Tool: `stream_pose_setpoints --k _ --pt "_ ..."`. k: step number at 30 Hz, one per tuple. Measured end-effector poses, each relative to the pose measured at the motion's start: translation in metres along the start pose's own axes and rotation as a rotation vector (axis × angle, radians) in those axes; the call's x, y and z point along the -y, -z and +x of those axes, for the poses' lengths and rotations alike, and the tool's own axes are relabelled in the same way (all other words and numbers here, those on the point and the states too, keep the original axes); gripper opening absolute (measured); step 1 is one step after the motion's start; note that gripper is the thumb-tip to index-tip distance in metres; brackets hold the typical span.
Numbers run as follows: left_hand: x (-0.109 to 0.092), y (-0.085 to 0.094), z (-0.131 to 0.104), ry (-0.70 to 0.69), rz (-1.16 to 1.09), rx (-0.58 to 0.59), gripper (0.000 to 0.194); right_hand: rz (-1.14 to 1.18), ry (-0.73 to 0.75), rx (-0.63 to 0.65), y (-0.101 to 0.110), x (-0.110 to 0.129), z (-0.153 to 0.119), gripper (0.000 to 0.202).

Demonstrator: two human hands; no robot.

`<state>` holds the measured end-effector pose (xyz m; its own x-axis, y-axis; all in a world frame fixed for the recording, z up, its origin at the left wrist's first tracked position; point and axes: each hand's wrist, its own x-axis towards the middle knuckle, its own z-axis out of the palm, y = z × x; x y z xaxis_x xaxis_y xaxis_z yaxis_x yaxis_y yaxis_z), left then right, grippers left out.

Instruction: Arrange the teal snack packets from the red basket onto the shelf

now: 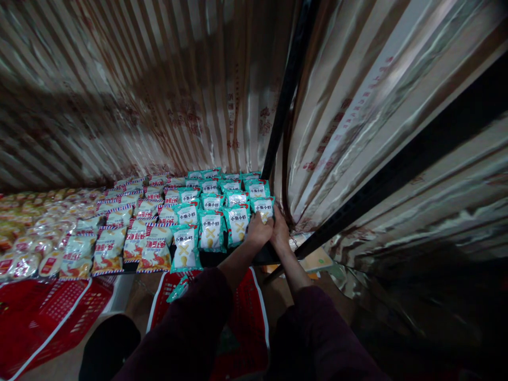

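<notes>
Both of my hands are at the right end of a shelf, around a green and white snack bag point(263, 207). My left hand point(260, 231) has its fingers curled against the lower front of this bag. Along the bag's right side lies my right hand point(280, 228), its fingers partly hidden behind the edge. Several matching green bags point(211, 230) stand in rows directly to the left. Beyond them are rows of white, red and blue striped bags point(155, 247).
Round wrapped items point(24, 264) fill the shelf's far left. Below the shelf are a red basket point(257, 317) and another red basket point(43, 317). A dark upright post point(288, 90) and a slanted dark bar point(381, 185) stand beside patterned curtains point(190, 95).
</notes>
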<state>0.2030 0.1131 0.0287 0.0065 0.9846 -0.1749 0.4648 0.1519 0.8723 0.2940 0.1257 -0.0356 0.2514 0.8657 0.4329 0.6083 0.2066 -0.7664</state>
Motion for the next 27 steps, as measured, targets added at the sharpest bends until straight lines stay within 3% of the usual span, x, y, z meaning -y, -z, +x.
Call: stream_pose_setpoints --k 4,10,27 --pt "-0.0054 0.0001 -0.0031 0.019 0.071 -0.012 0.054 0.0 -0.016 0.001 -0.0012 -0.0027 -0.0001 0.058" --pt "-0.0067 0.0029 -0.0028 0.01 0.108 0.007 0.042 -0.024 -0.032 -0.014 -0.0037 -0.0066 -0.001 0.058" --pt "-0.0074 0.0008 -0.0072 0.006 0.095 -0.015 0.049 0.026 -0.035 -0.003 -0.003 -0.0092 -0.003 0.057"
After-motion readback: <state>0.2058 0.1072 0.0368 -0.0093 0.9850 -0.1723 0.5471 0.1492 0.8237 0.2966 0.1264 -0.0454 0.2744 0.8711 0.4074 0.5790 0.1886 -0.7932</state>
